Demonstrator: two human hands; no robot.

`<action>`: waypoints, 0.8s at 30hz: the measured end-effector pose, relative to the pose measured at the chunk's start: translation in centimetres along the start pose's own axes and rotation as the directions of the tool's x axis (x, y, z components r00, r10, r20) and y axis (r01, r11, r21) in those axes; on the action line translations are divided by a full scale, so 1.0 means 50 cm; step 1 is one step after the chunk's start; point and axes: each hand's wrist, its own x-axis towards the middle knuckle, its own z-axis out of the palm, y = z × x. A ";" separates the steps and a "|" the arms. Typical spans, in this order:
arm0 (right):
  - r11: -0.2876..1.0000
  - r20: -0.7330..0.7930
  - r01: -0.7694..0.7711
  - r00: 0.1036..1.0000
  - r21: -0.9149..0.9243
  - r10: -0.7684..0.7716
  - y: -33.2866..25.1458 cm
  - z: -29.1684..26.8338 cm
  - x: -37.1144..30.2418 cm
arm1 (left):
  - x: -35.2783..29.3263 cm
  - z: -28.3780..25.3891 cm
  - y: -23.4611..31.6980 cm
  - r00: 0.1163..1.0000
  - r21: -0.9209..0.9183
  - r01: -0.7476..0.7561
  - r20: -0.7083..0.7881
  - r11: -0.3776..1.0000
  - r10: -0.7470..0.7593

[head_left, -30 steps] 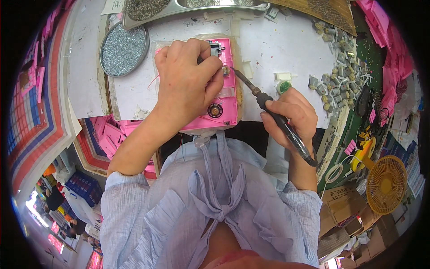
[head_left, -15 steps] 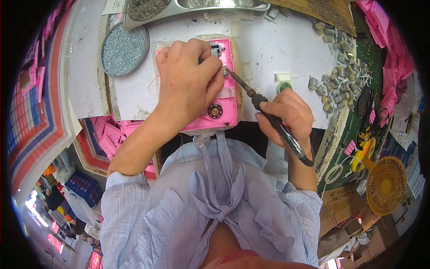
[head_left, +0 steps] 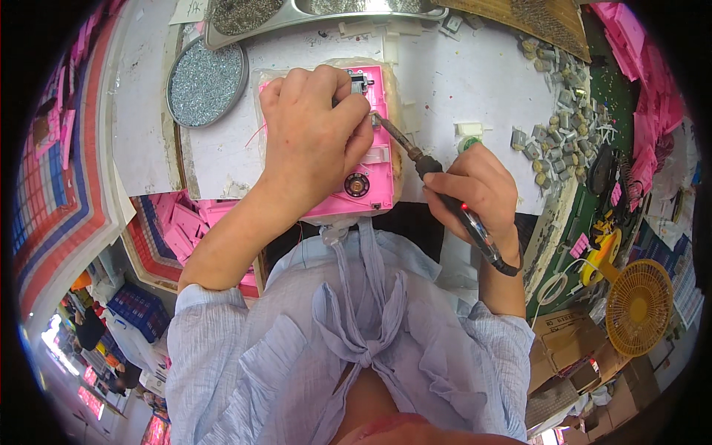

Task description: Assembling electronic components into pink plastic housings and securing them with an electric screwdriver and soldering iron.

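My right hand (head_left: 475,189) grips a black-handled soldering iron (head_left: 463,211), on which a small red light glows. Its tip touches a small metal part by the right edge of a pink plastic housing (head_left: 377,174). Over the housing's left side lies my left hand (head_left: 315,126), thumb and fingers pinched together close to the tip; what they pinch is hidden. A thin red wire (head_left: 255,136) sticks out left of that hand. Within the housing sit a round black speaker-like part (head_left: 356,185) and, at its top, a grey motor-like part (head_left: 359,83).
At left stands a round tray of screws (head_left: 206,83). A metal tray (head_left: 297,16) with small parts spans the back. Several small motors (head_left: 552,156) lie heaped at right, and a green spool-like object (head_left: 469,142) is beyond my right hand. A yellow fan (head_left: 639,306) stands at lower right.
The soldering iron and right hand have shifted very slightly; the red light on the handle now shows brightly. My left hand keeps almost the same place.
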 end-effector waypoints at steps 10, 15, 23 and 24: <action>0.995 -0.107 -0.080 0.991 0.056 0.086 -0.003 -0.027 -0.002 | 0.001 -0.002 0.001 1.000 0.022 -0.003 0.014 1.000 0.002; 0.996 -0.117 -0.069 0.990 0.054 0.075 -0.004 -0.027 -0.002 | 0.002 -0.006 0.004 1.000 0.029 -0.012 0.013 1.000 0.011; 0.995 -0.111 -0.082 0.990 0.063 0.088 -0.006 -0.036 0.001 | 0.003 -0.008 0.005 1.000 0.043 -0.017 0.018 0.999 0.016; 0.995 -0.114 -0.078 0.990 0.064 0.085 -0.005 -0.036 0.001 | 0.003 -0.008 0.006 1.000 0.044 -0.017 0.019 0.999 0.016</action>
